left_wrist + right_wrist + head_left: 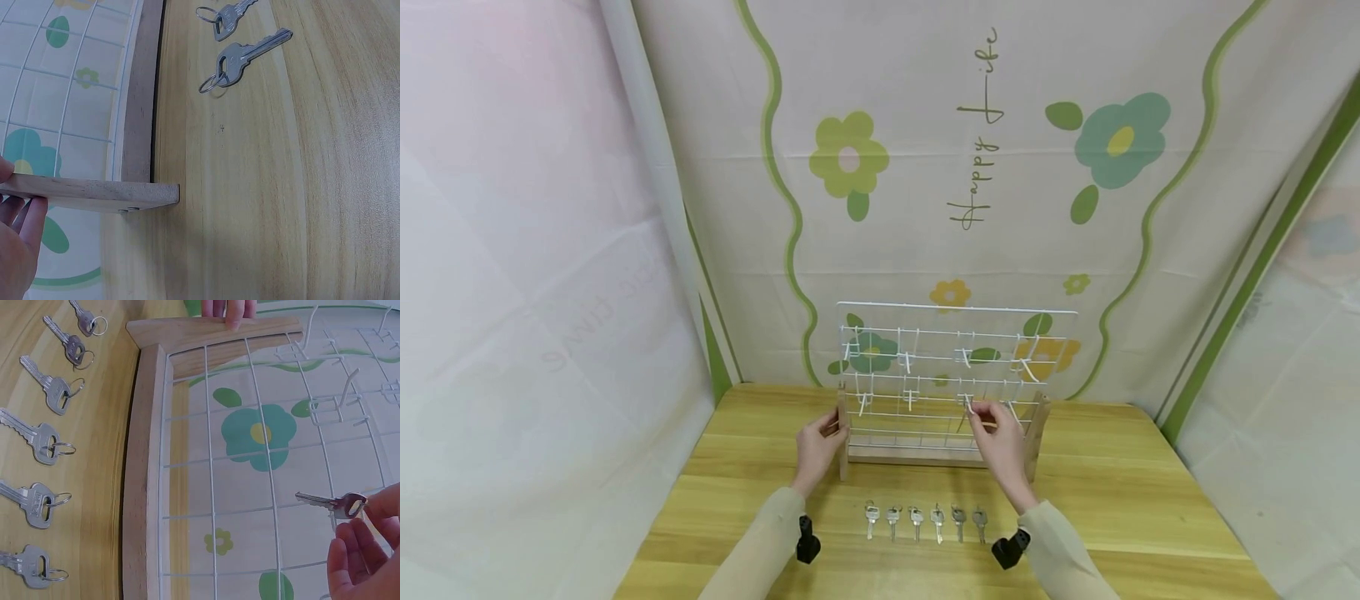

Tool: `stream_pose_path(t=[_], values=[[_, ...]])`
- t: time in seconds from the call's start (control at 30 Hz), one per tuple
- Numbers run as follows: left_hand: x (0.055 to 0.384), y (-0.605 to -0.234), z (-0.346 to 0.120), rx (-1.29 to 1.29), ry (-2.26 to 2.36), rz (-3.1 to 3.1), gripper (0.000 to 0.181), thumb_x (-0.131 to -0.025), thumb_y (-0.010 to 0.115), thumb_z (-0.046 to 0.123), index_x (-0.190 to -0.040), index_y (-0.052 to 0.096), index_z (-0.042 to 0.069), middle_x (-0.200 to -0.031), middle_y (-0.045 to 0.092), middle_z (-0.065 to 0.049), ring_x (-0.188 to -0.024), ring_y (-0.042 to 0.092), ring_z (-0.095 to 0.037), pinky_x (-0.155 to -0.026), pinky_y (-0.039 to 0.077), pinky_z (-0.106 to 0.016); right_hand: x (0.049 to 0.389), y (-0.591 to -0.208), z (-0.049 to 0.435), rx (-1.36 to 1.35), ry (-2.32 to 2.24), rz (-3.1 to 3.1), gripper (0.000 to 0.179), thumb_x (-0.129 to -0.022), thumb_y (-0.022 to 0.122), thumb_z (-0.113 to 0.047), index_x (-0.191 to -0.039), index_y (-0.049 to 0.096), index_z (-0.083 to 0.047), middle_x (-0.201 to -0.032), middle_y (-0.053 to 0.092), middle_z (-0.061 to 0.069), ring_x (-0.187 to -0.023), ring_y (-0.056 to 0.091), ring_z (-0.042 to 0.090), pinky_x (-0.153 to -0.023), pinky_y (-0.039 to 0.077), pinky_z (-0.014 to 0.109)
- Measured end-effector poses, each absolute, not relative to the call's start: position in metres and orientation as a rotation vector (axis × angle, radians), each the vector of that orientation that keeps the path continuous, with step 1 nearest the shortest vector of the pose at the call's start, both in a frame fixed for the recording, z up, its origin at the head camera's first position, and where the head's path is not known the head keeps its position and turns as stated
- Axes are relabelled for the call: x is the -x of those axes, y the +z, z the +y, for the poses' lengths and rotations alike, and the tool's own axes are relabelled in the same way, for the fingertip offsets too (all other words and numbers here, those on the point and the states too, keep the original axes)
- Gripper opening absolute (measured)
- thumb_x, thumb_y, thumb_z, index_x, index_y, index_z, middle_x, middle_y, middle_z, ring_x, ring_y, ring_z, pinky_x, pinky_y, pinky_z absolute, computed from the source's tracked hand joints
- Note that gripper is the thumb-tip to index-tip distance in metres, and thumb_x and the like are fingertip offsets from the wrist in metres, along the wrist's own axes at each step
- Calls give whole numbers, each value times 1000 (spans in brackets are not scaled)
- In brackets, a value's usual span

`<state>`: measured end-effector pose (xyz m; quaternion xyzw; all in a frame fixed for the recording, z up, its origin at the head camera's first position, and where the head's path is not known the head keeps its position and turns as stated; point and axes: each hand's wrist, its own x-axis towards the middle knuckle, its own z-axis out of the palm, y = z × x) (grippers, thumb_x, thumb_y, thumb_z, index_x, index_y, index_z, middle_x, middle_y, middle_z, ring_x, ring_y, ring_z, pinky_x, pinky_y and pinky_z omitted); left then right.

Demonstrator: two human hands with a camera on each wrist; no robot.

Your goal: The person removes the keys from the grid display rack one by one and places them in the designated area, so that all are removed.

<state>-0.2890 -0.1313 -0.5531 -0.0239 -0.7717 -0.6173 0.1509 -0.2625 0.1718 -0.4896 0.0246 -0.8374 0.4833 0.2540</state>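
My left hand grips the left wooden upright of a rack with a white wire grid. In the right wrist view, my right hand pinches a silver key at its ring end, with the blade sticking out sideways in front of the wires. From the head view, these fingertips are right at a white hook in the lower row, toward the right; the fingers partly hide the ring. A row of several keys with small rings, one of them this key, lies on the table before the rack.
More white hooks, such as this one, hang on the grid in two rows. A wooden base bar joins the uprights. The wood-grain table is enclosed by printed cloth behind and at both sides.
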Motion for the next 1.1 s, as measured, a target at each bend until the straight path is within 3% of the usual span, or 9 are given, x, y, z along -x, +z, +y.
stream_pose_path(t=[0.17, 0.43, 0.73, 1.1], values=[[289, -555, -132, 131, -1727, -2178, 40, -86, 69, -2, -125, 63, -11, -116, 67, -33, -98, 73, -37, -78, 64, -30, 257, -488, 172, -70, 1281, -2276, 6, -90, 70, -8, -95, 73, -6, -94, 72, 7, -85, 66, 14, -71, 57, 12], [289, -551, -132, 20, -1800, -2228, 42, -88, 68, -3, -129, 61, -8, -123, 66, -30, -110, 69, -41, -87, 62, -36, 247, -487, 174, -78, 1308, -2271, 6, -90, 71, -9, -96, 73, -9, -95, 73, 4, -81, 61, -2, -72, 58, 12], [287, -549, -131, 2, -1823, -2227, 42, -88, 68, -3, -129, 61, -7, -124, 66, -29, -110, 69, -40, -88, 62, -34, 235, -483, 175, -97, 1364, -2239, 5, -89, 71, -8, -94, 73, -7, -92, 73, 5, -80, 59, -3, -70, 57, 13], [288, -550, -131, 9, -1816, -2225, 41, -88, 69, -2, -129, 62, -7, -122, 67, -29, -109, 70, -39, -86, 62, -33, 226, -504, 187, -99, 1343, -2283, 4, -90, 70, -5, -93, 72, -6, -90, 73, 8, -79, 58, -4, -69, 56, 13]])
